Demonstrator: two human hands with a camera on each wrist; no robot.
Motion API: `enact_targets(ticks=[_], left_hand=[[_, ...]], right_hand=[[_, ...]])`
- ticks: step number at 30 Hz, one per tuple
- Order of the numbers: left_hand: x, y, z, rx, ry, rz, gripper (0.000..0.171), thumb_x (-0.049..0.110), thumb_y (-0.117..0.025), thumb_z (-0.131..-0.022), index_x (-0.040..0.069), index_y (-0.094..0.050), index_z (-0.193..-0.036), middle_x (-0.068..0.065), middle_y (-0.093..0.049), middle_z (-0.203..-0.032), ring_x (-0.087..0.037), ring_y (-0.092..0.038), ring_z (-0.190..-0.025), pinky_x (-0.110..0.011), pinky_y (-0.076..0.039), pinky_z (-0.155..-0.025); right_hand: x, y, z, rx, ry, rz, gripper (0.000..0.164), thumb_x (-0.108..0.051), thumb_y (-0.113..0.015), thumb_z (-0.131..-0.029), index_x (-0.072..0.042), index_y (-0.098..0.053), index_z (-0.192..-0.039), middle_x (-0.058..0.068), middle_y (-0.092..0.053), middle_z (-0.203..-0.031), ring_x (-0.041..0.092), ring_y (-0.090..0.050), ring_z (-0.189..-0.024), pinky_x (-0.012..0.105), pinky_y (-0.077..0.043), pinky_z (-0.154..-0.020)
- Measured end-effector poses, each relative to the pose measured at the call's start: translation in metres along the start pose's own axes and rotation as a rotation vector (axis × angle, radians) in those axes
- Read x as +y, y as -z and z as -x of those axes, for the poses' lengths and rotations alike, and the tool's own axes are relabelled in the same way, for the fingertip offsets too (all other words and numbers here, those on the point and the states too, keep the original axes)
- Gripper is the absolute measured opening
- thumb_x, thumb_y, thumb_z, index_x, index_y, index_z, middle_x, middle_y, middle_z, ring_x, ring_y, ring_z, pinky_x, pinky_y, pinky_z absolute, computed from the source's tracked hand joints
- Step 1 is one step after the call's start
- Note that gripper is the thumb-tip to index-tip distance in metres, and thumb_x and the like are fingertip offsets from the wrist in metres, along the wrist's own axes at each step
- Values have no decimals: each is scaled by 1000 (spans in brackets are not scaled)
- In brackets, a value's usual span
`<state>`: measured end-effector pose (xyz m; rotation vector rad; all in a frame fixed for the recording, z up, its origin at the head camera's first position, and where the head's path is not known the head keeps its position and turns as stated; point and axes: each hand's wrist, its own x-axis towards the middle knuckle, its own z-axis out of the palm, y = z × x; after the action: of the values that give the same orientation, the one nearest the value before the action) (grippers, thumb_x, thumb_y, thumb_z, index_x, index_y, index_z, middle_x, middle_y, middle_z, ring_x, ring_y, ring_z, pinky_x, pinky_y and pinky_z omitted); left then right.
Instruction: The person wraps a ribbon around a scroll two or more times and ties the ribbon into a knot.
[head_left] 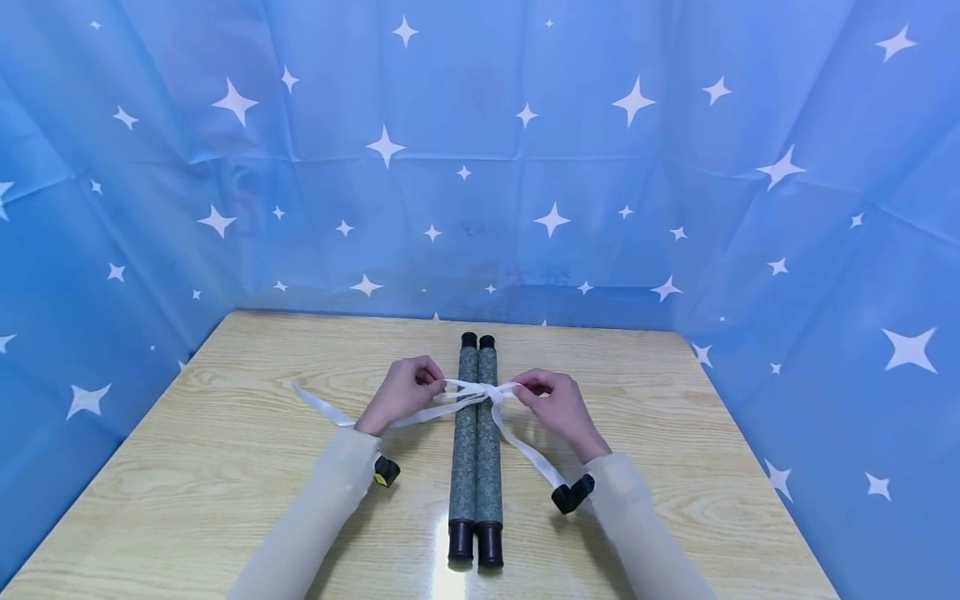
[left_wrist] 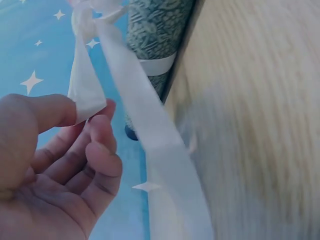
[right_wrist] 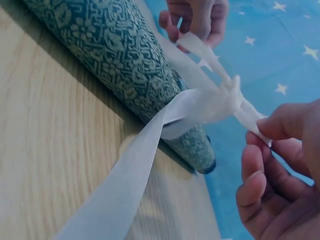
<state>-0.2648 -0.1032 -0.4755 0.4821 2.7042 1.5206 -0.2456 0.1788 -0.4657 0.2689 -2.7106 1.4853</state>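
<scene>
Two patterned green-grey scroll rolls with dark end knobs lie side by side, lengthwise on the table. A white ribbon goes round them, with a knot and bow loops on top. My left hand pinches one loop between thumb and fingers, left of the rolls. On the other side my right hand pinches the opposite loop; in the right wrist view the knot stands between both hands. One loose ribbon tail runs beneath the left hand, and another tail hangs down near the right wrist.
The light wood table carries the rolls near its middle. Blue curtains with white stars enclose its back and sides. A small dark camera sits at the right wrist, another at the left.
</scene>
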Motion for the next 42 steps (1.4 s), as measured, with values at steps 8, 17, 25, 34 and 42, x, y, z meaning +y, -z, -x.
enact_targets(ticks=[8,17,25,34,42], left_hand=[[3,15,3,72,5,45,8,9,-65,-99,7,-71,-104,-16,-74,-94,-26,-69,-79,-28,-54,-63],[5,21,5,97,-57,-35,13,9,-65,-100,9,-77,-105,-8,-74,-90,-15,-65,-78,-26,-50,-60],[5,18,4,100,-29,-32,11,10,-65,-99,10,-76,-100,-7,-73,-89,-16,-65,-78,-29,-51,-65],[2,14,2,110,-3,-73,6,14,-69,-97,10,-74,-96,-6,-71,-85,-15,-63,-73,-30,-53,-67],[-5,13,6,113,51,-100,9,16,-72,-95,11,-70,-87,-4,-68,-79,-15,-61,-67,-31,-52,-66]], right_hand=[[5,14,0,19,-3,25,12,-23,-69,-99,-18,-77,-107,3,-75,-98,20,-63,-89,31,-48,-71],[16,31,6,70,-94,33,17,-29,-68,-100,-17,-77,-108,7,-72,-100,25,-61,-91,31,-47,-72],[27,44,11,116,-204,-65,24,-31,-66,-101,-12,-75,-113,17,-71,-109,34,-68,-98,28,-52,-69],[43,53,17,179,-269,-58,26,-33,-66,-100,-12,-75,-113,13,-72,-107,27,-67,-95,27,-50,-70],[52,54,20,195,-336,-70,27,-28,-63,-100,-8,-74,-114,11,-72,-101,18,-62,-80,24,-48,-59]])
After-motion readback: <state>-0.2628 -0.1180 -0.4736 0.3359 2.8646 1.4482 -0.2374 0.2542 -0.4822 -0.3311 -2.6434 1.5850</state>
